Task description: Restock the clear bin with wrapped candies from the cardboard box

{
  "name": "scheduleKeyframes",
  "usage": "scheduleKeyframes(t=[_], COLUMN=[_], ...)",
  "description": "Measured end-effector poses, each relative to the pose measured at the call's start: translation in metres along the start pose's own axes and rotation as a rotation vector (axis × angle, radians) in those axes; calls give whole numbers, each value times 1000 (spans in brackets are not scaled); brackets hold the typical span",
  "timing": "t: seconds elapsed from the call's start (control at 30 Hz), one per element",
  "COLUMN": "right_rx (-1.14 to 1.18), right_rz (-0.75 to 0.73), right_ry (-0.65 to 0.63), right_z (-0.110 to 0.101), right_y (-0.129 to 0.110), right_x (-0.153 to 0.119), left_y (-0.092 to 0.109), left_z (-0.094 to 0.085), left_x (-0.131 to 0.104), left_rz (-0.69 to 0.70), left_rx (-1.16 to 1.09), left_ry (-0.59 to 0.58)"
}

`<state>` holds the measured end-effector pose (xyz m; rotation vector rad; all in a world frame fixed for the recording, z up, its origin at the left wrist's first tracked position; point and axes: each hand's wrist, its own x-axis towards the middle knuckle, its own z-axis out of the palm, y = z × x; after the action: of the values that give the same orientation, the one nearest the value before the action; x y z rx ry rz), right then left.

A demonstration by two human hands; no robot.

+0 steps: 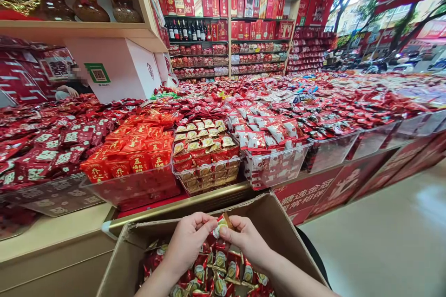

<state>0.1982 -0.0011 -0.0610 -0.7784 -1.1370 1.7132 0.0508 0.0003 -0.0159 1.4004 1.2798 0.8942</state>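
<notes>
Between my two hands is a small wrapped candy (221, 225) in red and gold foil, held over an open cardboard box (289, 246). My left hand (190, 241) pinches its left side between thumb and fingers. On its right side, my right hand (249, 239) grips the wrapper the same way. Many loose candies (220, 260) of the same red and gold kind lie in the box below, partly hidden by my wrists. Just beyond the box stands a clear bin (209, 167) with similar durian candies stacked in neat rows.
Left of that bin, another holds orange-red packets (135, 153); right of it is one with white and red packets (268, 134). More candy bins stretch along the counter. Shelves (228, 14) with bottles and boxes stand behind. A person (75, 86) is at the far left. Floor (393, 232) shows at right.
</notes>
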Motion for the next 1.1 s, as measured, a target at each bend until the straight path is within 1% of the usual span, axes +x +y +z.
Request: scheduleKeyframes(t=[0.1,0.27,0.3,0.4,0.47,0.57,0.63,0.73,0.8,0.9,0.97,1.0,1.03,1.1], right_rx=[-11,-12,-28,-109,-126,-111,-122,-166,-201,-288,-407,-475,-539,-638], right_rz=[-26,-60,-68,-114,-124,-75,-40,-37,-35,20,17,-4,-34,-122], right_ry=[23,126,151,197,185,129,84,33,14,-38,-81,-95,-98,-72], right_z=[2,2,0,-9,-15,-19,-17,-13,-10,-10,-11,-12,-12,-13], right_y=[-1,-4,-4,0,3,6,5,3,4,7,0,-8,-20,-55], right_x=[-2,-2,-2,-2,-3,-6,-7,-6,-4,-3,-6,-7,-7,-3], left_y=[2,3,4,7,11,12,10,6,3,2,3,3,3,2], left_z=[2,9,9,9,7,3,2,3,4,3,0,-2,-5,-12], left_x=[-2,-4,-5,-6,-6,-6,-6,-9,-12,-15,-15,-14,-13,-11], left_rz=[14,-87,-82,-3,48,110,151,217,253,298,329,345,360,382], left_rx=[-14,-6,18,77,149,265,309,372,402,422,422,420,417,412], left_ry=[5,-83,-83,-72,-70,-34,-1,18,19,5,12,30,56,121])
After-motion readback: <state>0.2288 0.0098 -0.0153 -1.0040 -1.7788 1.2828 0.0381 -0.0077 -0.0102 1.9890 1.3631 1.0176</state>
